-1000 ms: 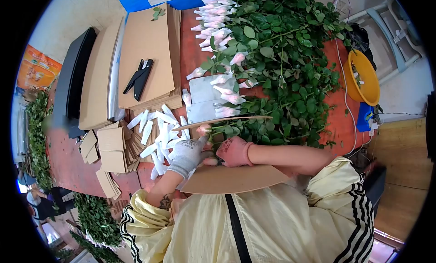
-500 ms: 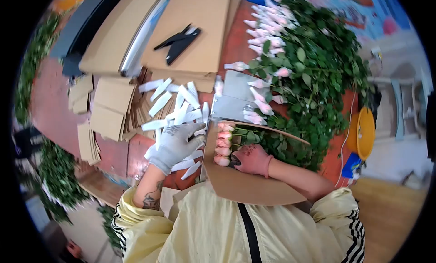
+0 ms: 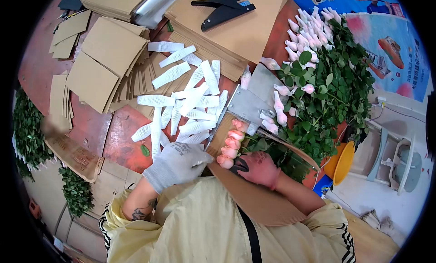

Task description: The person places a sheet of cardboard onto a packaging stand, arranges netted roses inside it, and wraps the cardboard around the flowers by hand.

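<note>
Pink roses (image 3: 232,144): in a row on the cardboard (image 3: 261,197); keep heads even, touch softly.
Left hand (image 3: 179,165): fingers curled near cardboard; can't tell grip.
Right hand (image 3: 259,167): beside roses; can't tell grip.

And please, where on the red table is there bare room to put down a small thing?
A bare patch of red table lies below the cardboard pieces and left of the white mesh sleeves, with one loose leaf on it. A narrow strip runs between the tall cardboard stack and the wrapped roses. The right side, under leafy stems, is crowded.
</note>
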A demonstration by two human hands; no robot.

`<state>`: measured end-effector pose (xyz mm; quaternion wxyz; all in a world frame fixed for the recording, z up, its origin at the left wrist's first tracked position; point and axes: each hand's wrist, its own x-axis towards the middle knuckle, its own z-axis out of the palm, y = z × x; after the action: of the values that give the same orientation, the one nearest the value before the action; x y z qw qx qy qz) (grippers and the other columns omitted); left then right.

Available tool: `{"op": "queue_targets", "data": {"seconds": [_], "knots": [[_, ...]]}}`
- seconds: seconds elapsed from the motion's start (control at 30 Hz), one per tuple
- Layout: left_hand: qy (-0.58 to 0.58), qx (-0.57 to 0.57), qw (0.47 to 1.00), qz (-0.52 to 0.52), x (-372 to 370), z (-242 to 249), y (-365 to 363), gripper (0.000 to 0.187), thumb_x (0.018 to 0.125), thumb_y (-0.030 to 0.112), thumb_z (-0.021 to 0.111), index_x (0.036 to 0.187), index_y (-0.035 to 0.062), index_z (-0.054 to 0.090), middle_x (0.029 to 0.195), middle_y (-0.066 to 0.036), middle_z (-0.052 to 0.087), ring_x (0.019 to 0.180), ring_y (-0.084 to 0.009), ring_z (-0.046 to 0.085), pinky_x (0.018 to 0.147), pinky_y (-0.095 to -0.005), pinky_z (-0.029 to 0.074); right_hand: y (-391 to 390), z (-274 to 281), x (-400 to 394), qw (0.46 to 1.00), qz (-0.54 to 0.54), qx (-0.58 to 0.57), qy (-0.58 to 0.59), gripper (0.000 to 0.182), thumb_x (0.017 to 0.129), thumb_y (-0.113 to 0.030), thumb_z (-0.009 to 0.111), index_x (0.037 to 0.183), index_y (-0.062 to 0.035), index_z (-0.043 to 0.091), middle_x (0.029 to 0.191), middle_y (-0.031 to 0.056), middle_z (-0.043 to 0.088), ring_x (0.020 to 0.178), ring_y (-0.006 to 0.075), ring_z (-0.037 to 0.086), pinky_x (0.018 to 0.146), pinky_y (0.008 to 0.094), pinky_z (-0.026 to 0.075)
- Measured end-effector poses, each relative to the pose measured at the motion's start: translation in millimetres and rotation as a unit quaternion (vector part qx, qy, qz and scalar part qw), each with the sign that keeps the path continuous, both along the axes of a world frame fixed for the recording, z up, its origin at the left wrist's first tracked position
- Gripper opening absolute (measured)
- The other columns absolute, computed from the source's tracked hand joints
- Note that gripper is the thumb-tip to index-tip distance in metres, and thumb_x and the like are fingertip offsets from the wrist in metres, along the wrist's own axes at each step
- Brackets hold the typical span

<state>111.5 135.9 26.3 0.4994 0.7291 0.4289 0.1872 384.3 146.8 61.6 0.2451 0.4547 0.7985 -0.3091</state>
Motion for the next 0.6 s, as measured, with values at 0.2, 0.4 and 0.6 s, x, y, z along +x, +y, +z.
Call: {"op": "queue_targets", "data": {"seconds": [0.2, 0.4, 0.6], "knots": [[-0.058, 0.048, 0.995, -0.067, 2, 3, -3, 0.018, 0.080, 0.021, 0.059, 0.094, 0.0150, 0.069, 0.084, -0.006, 0.067, 0.086, -0.0249, 0.061, 0.076, -0.0372, 0.048, 13, 4, -8, 0.999, -0.021, -0.037, -0.019, 0.030, 0.073, -0.037, 0.064, 0.085, -0.0097, 0.062, 0.081, 0.0134, 0.063, 0.082, 0.0314, 0.061, 0.074, 0.0430, 0.047], [-0.096, 0.002, 0.993, -0.070, -2, -4, -4, 0.021, 0.078, 0.017, 0.062, 0.097, 0.0134, 0.070, 0.087, -0.009, 0.068, 0.083, -0.0254, 0.065, 0.076, -0.0352, 0.051, 9, -11, 6, 0.998, 0.027, -0.035, -0.039, 0.031, 0.071, -0.037, 0.066, 0.085, -0.0100, 0.062, 0.082, 0.0126, 0.063, 0.081, 0.0318, 0.060, 0.072, 0.0445, 0.046], [-0.076, -0.030, 0.993, -0.090, -5, 0, 0, 0.023, 0.078, 0.017, 0.062, 0.098, 0.0119, 0.070, 0.089, -0.010, 0.068, 0.082, -0.0259, 0.065, 0.076, -0.0354, 0.051, 13, -2, 1, 0.997, 0.066, -0.004, -0.040, 0.035, 0.070, -0.039, 0.067, 0.089, -0.0099, 0.062, 0.086, 0.0108, 0.063, 0.085, 0.0296, 0.060, 0.075, 0.0423, 0.045]]}}
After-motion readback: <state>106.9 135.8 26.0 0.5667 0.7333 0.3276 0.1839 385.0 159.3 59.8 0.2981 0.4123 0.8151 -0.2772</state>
